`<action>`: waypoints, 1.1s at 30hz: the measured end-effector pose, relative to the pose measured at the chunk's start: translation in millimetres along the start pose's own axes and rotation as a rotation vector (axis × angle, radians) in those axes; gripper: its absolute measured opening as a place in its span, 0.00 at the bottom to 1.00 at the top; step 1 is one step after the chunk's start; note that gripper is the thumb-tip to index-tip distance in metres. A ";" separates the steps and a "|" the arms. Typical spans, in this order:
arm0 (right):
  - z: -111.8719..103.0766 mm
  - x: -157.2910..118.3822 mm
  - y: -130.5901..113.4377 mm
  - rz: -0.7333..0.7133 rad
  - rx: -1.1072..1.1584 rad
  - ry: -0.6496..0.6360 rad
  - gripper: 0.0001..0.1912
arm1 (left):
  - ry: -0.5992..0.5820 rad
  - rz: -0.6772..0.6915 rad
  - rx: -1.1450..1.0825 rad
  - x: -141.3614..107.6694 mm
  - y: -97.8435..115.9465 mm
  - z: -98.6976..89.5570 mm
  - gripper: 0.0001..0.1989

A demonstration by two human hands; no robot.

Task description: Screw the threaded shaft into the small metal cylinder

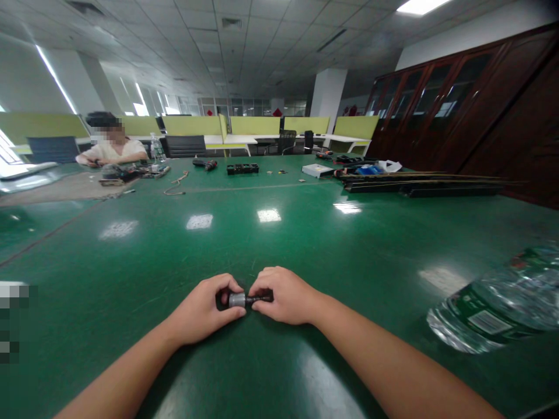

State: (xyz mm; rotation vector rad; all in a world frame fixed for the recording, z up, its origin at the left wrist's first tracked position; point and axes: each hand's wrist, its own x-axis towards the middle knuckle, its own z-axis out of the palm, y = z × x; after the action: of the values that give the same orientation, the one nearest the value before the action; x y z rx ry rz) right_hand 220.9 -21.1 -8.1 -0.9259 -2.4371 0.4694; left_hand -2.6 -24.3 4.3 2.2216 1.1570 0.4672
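Low in the middle of the head view, my left hand (pixel 205 308) has its thumb and fingers closed around a silver metal cylinder (pixel 237 299). A dark threaded rod (pixel 257 298) runs from the cylinder's right end toward my right hand (pixel 286 295). The thumb and fingertips of my right hand are pinched on this rod, and its far end lies in the shade of the palm. Both hands are close together, just over the green tabletop (pixel 244 250).
A large clear bottle (pixel 493 308) lies at the right. Black strips (pixel 419 185), a white box (pixel 317 170), a black block (pixel 243 169) and a drill (pixel 205 164) are farther back. A person (pixel 113 145) sits at the far left beside tools.
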 end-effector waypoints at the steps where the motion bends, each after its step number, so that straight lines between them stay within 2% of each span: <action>1: -0.4 -0.2 0.1 0.006 0.000 0.001 0.07 | 0.001 -0.001 0.001 0.1 0.2 0.0 0.09; 33: -7.6 -4.9 4.2 0.083 0.009 -0.029 0.07 | -0.009 -0.013 0.007 -0.2 0.8 -0.8 0.10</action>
State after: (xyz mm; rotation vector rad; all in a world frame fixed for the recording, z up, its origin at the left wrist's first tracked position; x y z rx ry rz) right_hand 230.5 -20.5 -5.4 -1.0262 -2.4273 0.5257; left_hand -2.6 -24.5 5.4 2.2190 1.1691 0.4483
